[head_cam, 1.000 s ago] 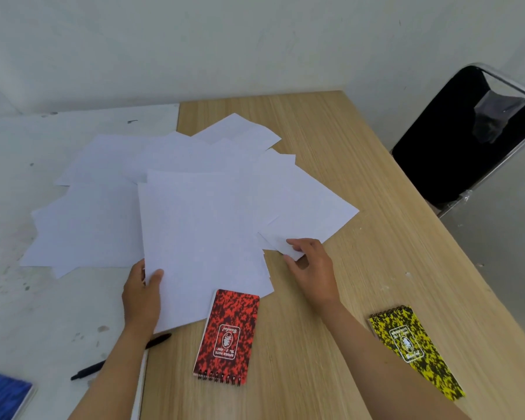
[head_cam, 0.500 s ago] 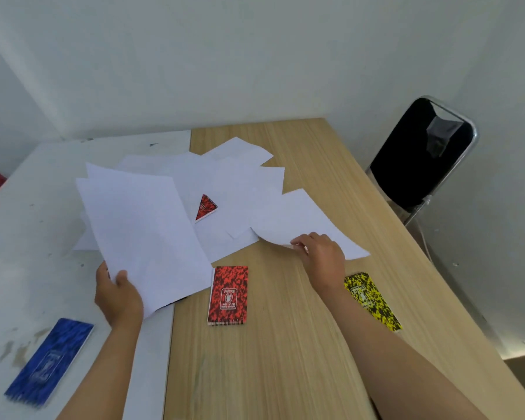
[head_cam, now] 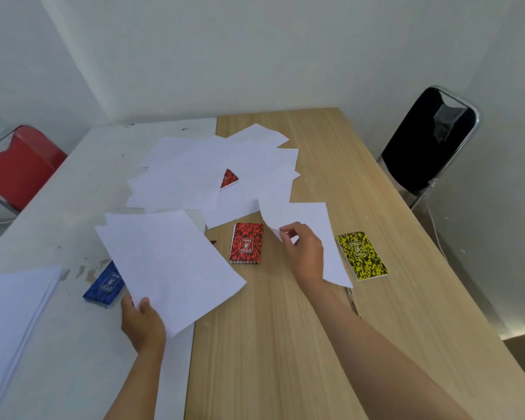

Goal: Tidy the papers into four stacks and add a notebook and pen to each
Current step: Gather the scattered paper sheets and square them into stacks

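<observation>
The left hand (head_cam: pixel 143 321) pinches thin white sheets (head_cam: pixel 167 265) over the seam between white table (head_cam: pixel 58 213) and wood-grain table (head_cam: pixel 285 344), the right hand (head_cam: pixel 303 250) pinches one curling sheet (head_cam: pixel 309 219) between the red speckled notebook (head_cam: pixel 246 243) and yellow notebook (head_cam: pixel 362 255), loose papers (head_cam: pixel 194 177) fanned toward the far edge.

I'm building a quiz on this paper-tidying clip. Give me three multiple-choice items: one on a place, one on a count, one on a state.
1. Where does the yellow notebook lie?
A. on the wooden table
B. on the red chair
C. under the scattered papers

2. How many red notebooks show?
A. none
B. two
C. four

3. What is the right hand doing?
A. resting flat
B. pinching a sheet
C. holding a pen

Answers:
1 A, it lies on bare wood.
2 B, one fully visible, one half under the papers.
3 B, thumb and fingers pinch its raised edge.
</observation>
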